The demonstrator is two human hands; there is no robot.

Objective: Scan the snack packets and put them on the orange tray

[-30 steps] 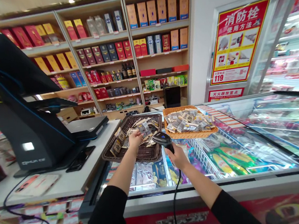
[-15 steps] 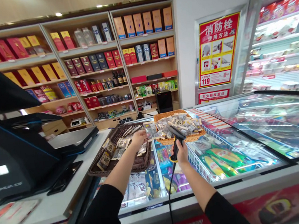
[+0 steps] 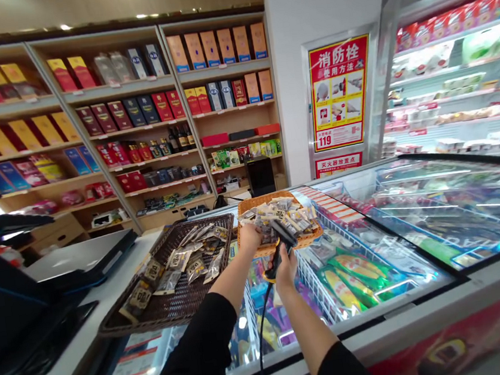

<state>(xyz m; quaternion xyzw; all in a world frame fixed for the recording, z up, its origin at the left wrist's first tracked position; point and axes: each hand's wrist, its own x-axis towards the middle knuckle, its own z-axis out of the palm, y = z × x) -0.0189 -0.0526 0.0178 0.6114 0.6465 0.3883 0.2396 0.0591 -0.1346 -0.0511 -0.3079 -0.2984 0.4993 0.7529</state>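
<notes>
My right hand (image 3: 285,268) is wrapped around the handle of a black and yellow barcode scanner (image 3: 279,250), whose cable runs down over the freezer edge. The scanner head is tilted over an orange wicker basket (image 3: 307,241) heaped with small clear snack packets (image 3: 280,213). At that basket's left side, my left hand (image 3: 250,237) reaches in against the packets with its fingers curled. What it grips, if anything, is hidden. To the left, a dark brown wicker basket (image 3: 180,308) holds several more packets, lying loosely spread.
Both baskets rest over a glass-topped freezer (image 3: 398,219) filled with frozen goods. A counter with a flat scale (image 3: 81,255) and a dark terminal (image 3: 5,299) stands at left. Shelves of boxed bottles (image 3: 142,112) line the back wall. A refrigerated display (image 3: 459,85) is at right.
My left hand has moved right, from above the dark basket's right edge to the packets in the orange basket. The scanner stays in my right hand. The view has shifted right.
</notes>
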